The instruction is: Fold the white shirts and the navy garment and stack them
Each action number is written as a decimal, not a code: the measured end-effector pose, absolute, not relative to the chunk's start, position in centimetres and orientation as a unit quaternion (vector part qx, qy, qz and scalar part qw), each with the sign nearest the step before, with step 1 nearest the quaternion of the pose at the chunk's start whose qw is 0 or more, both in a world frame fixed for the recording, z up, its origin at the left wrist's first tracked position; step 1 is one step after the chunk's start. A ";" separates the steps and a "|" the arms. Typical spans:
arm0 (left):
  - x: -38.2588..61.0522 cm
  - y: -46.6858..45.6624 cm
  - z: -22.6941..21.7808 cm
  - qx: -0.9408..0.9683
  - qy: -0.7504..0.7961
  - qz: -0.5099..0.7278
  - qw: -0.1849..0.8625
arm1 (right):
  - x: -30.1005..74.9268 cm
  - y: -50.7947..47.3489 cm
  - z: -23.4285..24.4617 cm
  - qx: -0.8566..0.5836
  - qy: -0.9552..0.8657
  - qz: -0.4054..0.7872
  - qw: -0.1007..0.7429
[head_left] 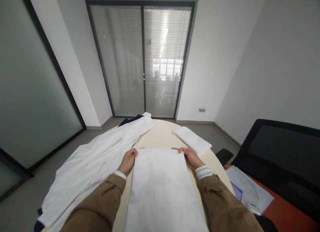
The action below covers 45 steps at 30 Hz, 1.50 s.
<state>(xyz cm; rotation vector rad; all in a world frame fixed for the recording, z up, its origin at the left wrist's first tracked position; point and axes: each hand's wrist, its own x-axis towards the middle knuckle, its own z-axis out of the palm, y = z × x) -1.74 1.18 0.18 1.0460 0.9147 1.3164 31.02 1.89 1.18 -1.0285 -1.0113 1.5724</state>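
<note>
A white cloth (160,185), folded into a long flat panel, lies lengthwise before me on the round table (160,133). My left hand (128,161) grips its far left corner between thumb and fingers. At the far right corner my right hand (191,157) pinches the edge, a finger stretched along behind it. The cloth's near end runs out of view at the bottom. Left of it, a heap of long white garments (92,158) covers the table's side, with dark blue parts showing at both ends. Beyond my right hand lies a smaller, neatly folded white cloth (192,138).
At the right stands a black mesh chair (280,158). An orange-red surface (282,210) beside the table bears paper (246,185), a purple-screened device (236,191) and a cable. Glass panels with blinds (142,62) stand beyond the table.
</note>
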 end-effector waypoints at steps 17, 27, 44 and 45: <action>-0.7 0.1 1.8 0.417 0.399 0.573 0.582 | 29.1 1.0 1.8 -0.429 -0.430 0.594 0.527; -0.5 0.4 0.7 0.478 0.426 0.541 0.545 | 28.3 0.4 1.7 -0.383 -0.471 0.581 0.543; -0.6 0.7 0.0 0.614 0.456 0.555 0.327 | 29.3 0.3 0.8 -0.394 -0.550 0.561 0.478; -0.4 0.7 -0.2 0.604 0.453 0.558 0.345 | 29.2 0.6 0.6 -0.401 -0.550 0.533 0.502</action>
